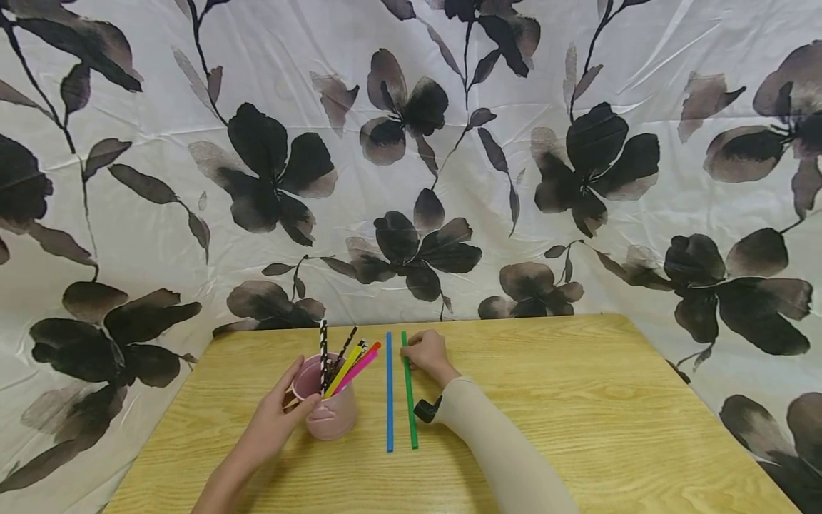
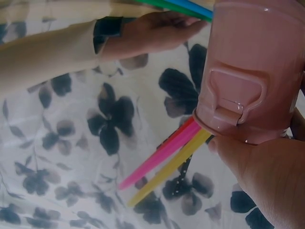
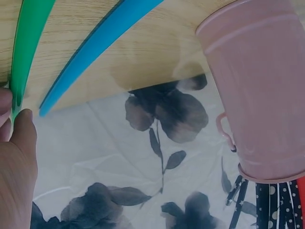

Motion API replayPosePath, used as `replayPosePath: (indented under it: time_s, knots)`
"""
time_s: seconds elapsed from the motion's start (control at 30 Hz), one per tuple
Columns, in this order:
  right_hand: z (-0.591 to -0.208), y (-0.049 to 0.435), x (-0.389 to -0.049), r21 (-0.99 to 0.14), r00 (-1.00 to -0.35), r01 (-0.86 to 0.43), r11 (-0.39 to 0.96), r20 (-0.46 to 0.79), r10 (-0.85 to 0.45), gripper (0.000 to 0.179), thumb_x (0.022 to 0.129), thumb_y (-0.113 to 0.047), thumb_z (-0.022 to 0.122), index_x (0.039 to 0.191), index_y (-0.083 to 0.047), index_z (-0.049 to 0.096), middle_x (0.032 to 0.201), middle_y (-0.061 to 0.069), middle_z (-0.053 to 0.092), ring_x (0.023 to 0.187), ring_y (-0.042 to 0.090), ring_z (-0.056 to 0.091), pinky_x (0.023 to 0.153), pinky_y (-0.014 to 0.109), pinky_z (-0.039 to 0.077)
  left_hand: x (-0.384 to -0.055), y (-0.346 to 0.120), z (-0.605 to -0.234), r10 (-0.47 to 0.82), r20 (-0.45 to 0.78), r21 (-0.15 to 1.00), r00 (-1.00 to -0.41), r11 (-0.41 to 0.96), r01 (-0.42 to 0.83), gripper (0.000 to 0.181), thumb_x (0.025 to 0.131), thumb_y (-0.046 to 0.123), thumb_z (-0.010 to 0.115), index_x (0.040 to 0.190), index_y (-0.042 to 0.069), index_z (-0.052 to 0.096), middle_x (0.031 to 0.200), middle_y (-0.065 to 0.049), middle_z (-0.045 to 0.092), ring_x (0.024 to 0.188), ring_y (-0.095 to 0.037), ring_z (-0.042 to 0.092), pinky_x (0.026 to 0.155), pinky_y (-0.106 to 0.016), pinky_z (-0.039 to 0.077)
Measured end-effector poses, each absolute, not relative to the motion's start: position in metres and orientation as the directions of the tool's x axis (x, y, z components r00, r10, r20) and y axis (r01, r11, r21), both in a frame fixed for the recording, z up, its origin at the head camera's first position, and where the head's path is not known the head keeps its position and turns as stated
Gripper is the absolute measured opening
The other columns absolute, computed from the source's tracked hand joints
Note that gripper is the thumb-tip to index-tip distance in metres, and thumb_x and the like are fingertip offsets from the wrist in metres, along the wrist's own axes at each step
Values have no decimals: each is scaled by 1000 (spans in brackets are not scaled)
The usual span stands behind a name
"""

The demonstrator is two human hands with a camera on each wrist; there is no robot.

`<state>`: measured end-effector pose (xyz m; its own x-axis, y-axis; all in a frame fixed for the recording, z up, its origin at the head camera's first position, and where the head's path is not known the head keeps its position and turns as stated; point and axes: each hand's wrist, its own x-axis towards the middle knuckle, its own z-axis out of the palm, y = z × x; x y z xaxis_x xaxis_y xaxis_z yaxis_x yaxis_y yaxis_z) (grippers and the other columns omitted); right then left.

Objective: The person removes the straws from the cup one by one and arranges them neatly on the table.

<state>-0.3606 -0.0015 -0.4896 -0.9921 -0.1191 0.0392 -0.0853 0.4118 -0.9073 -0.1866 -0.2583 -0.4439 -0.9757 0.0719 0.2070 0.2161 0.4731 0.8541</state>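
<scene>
A pink metal pail [image 1: 331,417] stands on the table, holding several straws: a yellow one [image 1: 343,370], a pink one [image 1: 357,371], a red-orange one and black ones with white patterns. My left hand [image 1: 276,414] grips the pail's side near the rim, its thumb [image 2: 233,160] across the front. Flat on the table right of the pail lies a blue straw [image 1: 389,400]. Beside it, roughly parallel, is a green straw [image 1: 411,407]. My right hand [image 1: 427,353] pinches the green straw near its far end between thumb and fingers.
The wooden table [image 1: 578,400] reaches back to a white cloth [image 1: 501,214] with dark flower prints, which hangs behind it and along both sides. A small black device [image 1: 427,410] sits at my right wrist, by the sleeve's cuff.
</scene>
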Motion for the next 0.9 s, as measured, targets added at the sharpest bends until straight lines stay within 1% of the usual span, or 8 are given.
replayPosePath:
  time_s: [0.13, 0.23, 0.37, 0.5, 0.57, 0.63, 0.73, 0.9]
  knots:
    - [-489, 1, -358, -915, -992, -83, 395, 38, -119, 28, 74, -10, 67, 98, 4, 64, 68, 6, 62, 48, 16, 59, 45, 25, 48, -188, -259, -445, 75, 214, 853, -974, 471, 224, 69, 85, 33, 57, 141, 27, 17, 143, -12, 20, 117, -38, 36, 86, -40, 38]
    - [-487, 4, -355, -917, -989, -106, 385, 56, -139, 28, 76, -10, 65, 100, 4, 63, 65, 8, 63, 47, 17, 58, 45, 27, 48, -189, -259, -447, 80, 223, 851, -972, 471, 234, 69, 85, 32, 57, 141, 26, 17, 142, -12, 20, 117, -38, 37, 86, -40, 39]
    - [-478, 8, -349, -913, -978, -160, 375, 94, -188, 28, 80, -13, 63, 104, 3, 62, 68, 9, 63, 51, 24, 59, 48, 29, 49, -190, -260, -449, 85, 228, 846, -970, 476, 240, 70, 85, 32, 57, 141, 25, 16, 142, -13, 21, 116, -39, 37, 85, -40, 39]
    - [-460, 11, -339, -907, -962, -222, 359, 144, -232, 25, 81, -14, 63, 101, 1, 63, 74, 8, 64, 57, 33, 60, 50, 29, 49, -191, -261, -449, 88, 222, 842, -971, 486, 236, 70, 85, 33, 56, 141, 25, 15, 142, -15, 20, 116, -40, 37, 85, -41, 39]
    - [-448, 11, -330, -899, -949, -267, 348, 182, -258, 22, 81, -14, 63, 98, -1, 64, 74, 7, 64, 58, 35, 59, 50, 29, 49, -191, -261, -449, 89, 221, 839, -971, 490, 236, 70, 86, 33, 56, 141, 26, 15, 142, -15, 19, 116, -41, 36, 85, -41, 39]
    - [-435, 10, -320, -896, -935, -302, 325, 211, -285, 19, 81, -15, 64, 97, -5, 65, 75, 5, 64, 58, 34, 60, 50, 29, 49, -191, -261, -447, 90, 222, 837, -971, 493, 237, 69, 86, 33, 56, 141, 27, 14, 142, -15, 19, 116, -41, 36, 85, -41, 39]
    - [-416, 10, -301, -903, -906, -345, 256, 249, -341, 19, 80, -16, 64, 97, -6, 65, 76, 1, 64, 58, 27, 61, 50, 31, 50, -190, -261, -446, 92, 223, 836, -970, 494, 239, 69, 86, 34, 55, 141, 28, 14, 142, -14, 20, 116, -41, 36, 85, -41, 38]
    - [-380, 13, -264, -901, -837, -413, 133, 317, -446, 23, 81, -10, 64, 102, -2, 63, 84, 9, 63, 62, 27, 61, 50, 34, 50, -190, -260, -447, 90, 214, 839, -973, 494, 230, 69, 86, 35, 55, 141, 30, 14, 142, -13, 20, 117, -39, 36, 85, -40, 39]
